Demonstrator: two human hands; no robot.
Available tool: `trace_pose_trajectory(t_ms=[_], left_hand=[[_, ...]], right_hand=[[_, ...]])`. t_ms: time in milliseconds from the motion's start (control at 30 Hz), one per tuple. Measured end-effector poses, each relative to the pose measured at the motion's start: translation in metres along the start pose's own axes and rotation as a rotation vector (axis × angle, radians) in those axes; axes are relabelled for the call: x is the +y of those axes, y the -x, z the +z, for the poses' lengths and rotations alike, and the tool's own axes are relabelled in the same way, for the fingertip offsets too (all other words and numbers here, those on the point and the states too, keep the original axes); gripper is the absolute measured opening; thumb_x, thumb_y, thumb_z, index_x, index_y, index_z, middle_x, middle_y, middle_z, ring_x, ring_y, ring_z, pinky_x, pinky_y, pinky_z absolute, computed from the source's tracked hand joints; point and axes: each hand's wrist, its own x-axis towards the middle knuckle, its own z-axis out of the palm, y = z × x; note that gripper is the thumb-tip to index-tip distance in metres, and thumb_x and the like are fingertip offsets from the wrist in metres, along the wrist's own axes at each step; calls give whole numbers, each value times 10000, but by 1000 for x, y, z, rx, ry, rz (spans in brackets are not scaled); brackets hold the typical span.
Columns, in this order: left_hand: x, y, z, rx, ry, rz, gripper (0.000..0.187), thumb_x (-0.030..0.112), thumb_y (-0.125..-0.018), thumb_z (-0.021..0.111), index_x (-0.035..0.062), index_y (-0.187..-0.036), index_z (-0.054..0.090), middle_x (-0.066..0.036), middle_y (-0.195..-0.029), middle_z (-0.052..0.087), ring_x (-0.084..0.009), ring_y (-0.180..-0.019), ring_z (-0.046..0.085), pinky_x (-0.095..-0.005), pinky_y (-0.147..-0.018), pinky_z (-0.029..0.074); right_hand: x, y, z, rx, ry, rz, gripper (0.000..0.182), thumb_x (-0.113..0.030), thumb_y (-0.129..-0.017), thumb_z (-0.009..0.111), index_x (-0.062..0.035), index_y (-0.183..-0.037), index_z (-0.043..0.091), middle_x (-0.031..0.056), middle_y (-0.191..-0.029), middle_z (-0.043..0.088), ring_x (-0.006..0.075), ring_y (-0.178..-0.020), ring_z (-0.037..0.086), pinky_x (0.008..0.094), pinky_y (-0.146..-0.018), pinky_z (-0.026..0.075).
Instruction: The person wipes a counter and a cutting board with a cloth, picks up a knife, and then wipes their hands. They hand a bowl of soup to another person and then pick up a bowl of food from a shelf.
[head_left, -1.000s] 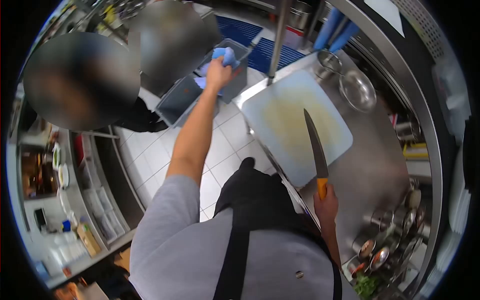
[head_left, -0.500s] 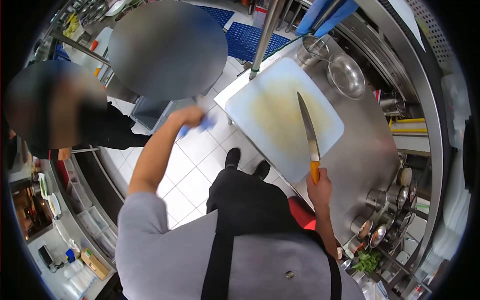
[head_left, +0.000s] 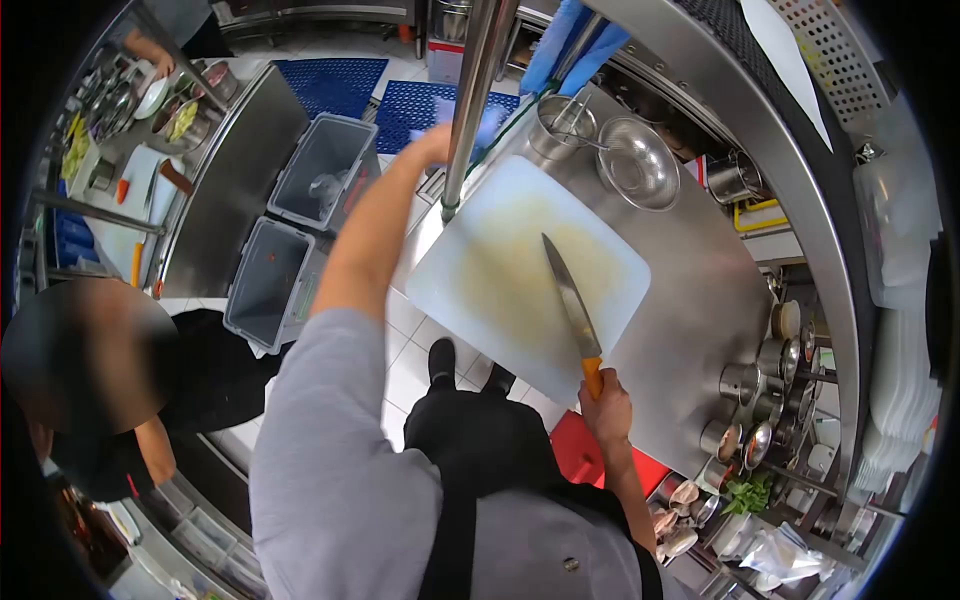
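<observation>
My right hand (head_left: 606, 408) is wrapped round the orange handle of a chef's knife (head_left: 572, 306), its blade lying over the large white cutting board (head_left: 470, 310). The blade points away from me. Stretched far forward, my left hand (head_left: 432, 146) is beside and partly behind the metal post (head_left: 470, 110), closed on a pale blue cloth (head_left: 487, 124) smeared by motion. Yellowish stains mark the middle of the board, which rests on the steel table (head_left: 690, 310).
A steel pot (head_left: 556, 140) and a strainer bowl (head_left: 650, 185) stand behind the board. Several small pots (head_left: 740, 382) line the right edge. Grey bins (head_left: 262, 275) stand at left, near a person in black (head_left: 215, 370). Blue cloths (head_left: 560, 45) hang above.
My left arm has swung forward and right, carrying the cloth to the post. The view has shifted, and the person at the upper middle is gone from there. The knife stays in my right hand.
</observation>
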Motion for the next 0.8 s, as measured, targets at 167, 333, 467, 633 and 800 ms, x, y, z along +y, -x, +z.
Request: trace_pose_trajectory(t_ms=[167, 333, 467, 633, 800], left_hand=[[23, 10, 15, -25, 185, 221, 362, 89, -806, 558, 65, -1151, 667, -170, -1311, 550, -336, -1152, 576, -372, -969, 457], [106, 113, -38, -261, 304, -186, 373, 30, -810, 527, 55, -1159, 655, -161, -1303, 550, -338, -1189, 546, -384, -1020, 435], [102, 150, -15, -36, 241, -14, 348, 26, -825, 493, 57, -1132, 654, -191, -1216, 576, -351, -1147, 559, -389, -1014, 423], [153, 198, -42, -77, 219, -458, 253, 90, -823, 546, 60, -1021, 700, -222, -1005, 671, -348, -965, 645, -397, -878, 487], [175, 297, -23, -300, 24, -550, 221, 196, -843, 589, 43, -896, 739, -209, -875, 705, -335, -849, 680, -407, -793, 515]], right_hand=[[-6, 15, 3, -22, -63, 42, 255, -206, -835, 665, -35, -981, 544, 245, -837, 656, 456, -793, 636, 516, -680, 509], [0, 8, 0, 2, -23, -26, 252, -207, -837, 665, -34, -976, 545, 239, -820, 650, 453, -782, 634, 514, -671, 506], [-1, -13, -5, -5, 33, -55, 257, -215, -841, 660, -34, -981, 544, 230, -852, 657, 446, -792, 636, 520, -680, 506], [1, -46, -9, -11, 142, -159, 279, -258, -858, 621, -51, -1012, 514, 197, -941, 669, 440, -816, 647, 538, -717, 519], [-2, -66, 5, 4, 120, -281, 292, -263, -879, 607, -51, -1059, 520, 181, -985, 650, 431, -819, 652, 527, -728, 532]])
